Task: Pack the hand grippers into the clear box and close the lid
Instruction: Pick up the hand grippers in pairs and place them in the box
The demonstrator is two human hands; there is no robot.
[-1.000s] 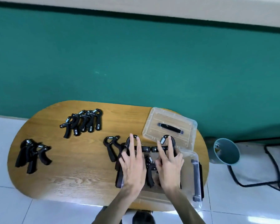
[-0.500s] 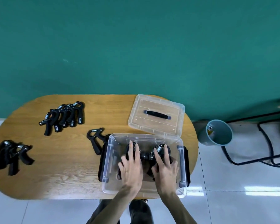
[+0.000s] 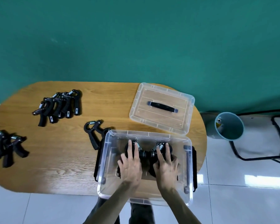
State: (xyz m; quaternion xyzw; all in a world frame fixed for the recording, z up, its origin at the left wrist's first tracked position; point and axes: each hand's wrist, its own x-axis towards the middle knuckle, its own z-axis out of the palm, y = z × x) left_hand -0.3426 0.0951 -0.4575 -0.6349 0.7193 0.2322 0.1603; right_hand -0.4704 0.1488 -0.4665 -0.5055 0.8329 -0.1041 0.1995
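Observation:
The clear box (image 3: 103,160) stands open at the table's near right edge. Both of my hands are inside it. My left hand (image 3: 131,167) lies over one black hand gripper, and my right hand (image 3: 166,165) lies over another. Their springs and knobs (image 3: 144,153) show between my fingers. The clear lid (image 3: 181,122), with a black handle, lies flat just behind the box. One loose hand gripper (image 3: 92,131) rests against the box's left side. A bunch of several hand grippers (image 3: 58,104) sits at the back left, and another bunch (image 3: 6,146) at the far left edge.
The oval wooden table (image 3: 55,167) stands against a green wall. A teal bin (image 3: 228,126) is on the tiled floor to the right, with black cables (image 3: 278,126) beyond it. My legs show below the table's near edge.
The view has tilted down, so the table sits lower in frame. My hands have lowered the two hand grippers from above the box's rim down onto its floor.

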